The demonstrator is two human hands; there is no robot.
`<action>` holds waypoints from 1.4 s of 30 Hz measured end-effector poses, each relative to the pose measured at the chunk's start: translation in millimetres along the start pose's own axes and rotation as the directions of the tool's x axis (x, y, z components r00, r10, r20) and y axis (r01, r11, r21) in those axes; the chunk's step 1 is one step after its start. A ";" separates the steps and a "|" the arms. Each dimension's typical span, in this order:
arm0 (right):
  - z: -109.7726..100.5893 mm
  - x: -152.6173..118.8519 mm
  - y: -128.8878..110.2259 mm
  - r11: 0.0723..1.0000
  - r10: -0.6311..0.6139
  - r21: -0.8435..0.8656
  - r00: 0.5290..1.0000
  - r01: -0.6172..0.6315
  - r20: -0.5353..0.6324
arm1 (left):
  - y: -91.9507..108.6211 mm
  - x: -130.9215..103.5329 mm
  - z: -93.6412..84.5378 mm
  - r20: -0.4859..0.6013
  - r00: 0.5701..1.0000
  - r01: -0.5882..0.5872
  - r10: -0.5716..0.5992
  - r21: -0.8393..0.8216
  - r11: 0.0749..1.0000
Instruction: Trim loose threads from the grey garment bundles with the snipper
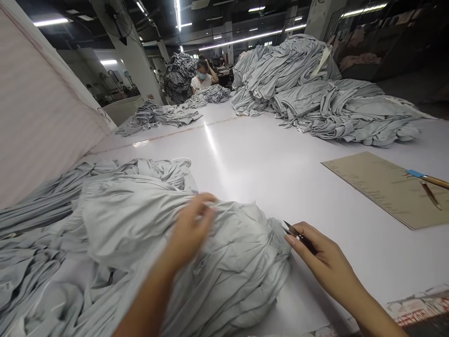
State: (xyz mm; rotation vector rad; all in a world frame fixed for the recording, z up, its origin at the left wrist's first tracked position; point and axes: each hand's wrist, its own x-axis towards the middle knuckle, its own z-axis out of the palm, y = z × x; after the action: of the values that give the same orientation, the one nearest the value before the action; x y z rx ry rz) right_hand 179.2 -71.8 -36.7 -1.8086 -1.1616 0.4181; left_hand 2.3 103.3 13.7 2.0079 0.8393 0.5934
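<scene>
A large heap of light grey garments [238,271] covers the near left of the white table [266,164]. My left hand [192,224], blurred by motion, is over the upper middle of this heap with its fingers apart, and no cloth shows gripped in it. At the heap's right edge, my right hand [315,248] has its fingers closed round small black thread snips [301,238]. Their pointed blades face up and left, next to the cloth.
Folded grey piles lie at the back left [164,114] and back right [298,84]. A brown board [375,187] with pens rests at the right. Pinkish fabric [42,103] slopes along the left. A masked person [202,79] sits beyond the table's far end.
</scene>
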 end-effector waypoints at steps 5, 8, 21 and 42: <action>4.8 -2.5 -0.8 0.996 -0.035 0.075 0.999 0.037 -0.040 | -18.7 18.9 86.1 0.371 0.928 -0.058 -0.041 0.252 0.966; 3.2 -0.9 8.6 0.990 -0.008 0.139 1.000 0.011 -0.016 | -20.6 18.5 96.9 0.424 0.902 -0.050 -0.082 0.289 0.956; 53.2 40.8 -7.4 0.939 -0.210 0.330 0.918 0.094 0.338 | 3.3 -28.6 -25.6 0.200 0.916 0.402 -0.349 -0.461 0.791; 51.8 1.1 -38.1 0.942 -0.310 0.218 0.908 0.255 0.280 | -2.1 -54.7 18.4 -0.038 0.937 0.290 -0.348 -0.471 0.833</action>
State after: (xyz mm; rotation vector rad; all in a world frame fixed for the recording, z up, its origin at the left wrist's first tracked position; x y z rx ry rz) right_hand 124.0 -39.1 -31.8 -1.4231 -1.5308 0.6289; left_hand -22.2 53.7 -2.8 1.3729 0.9788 0.6530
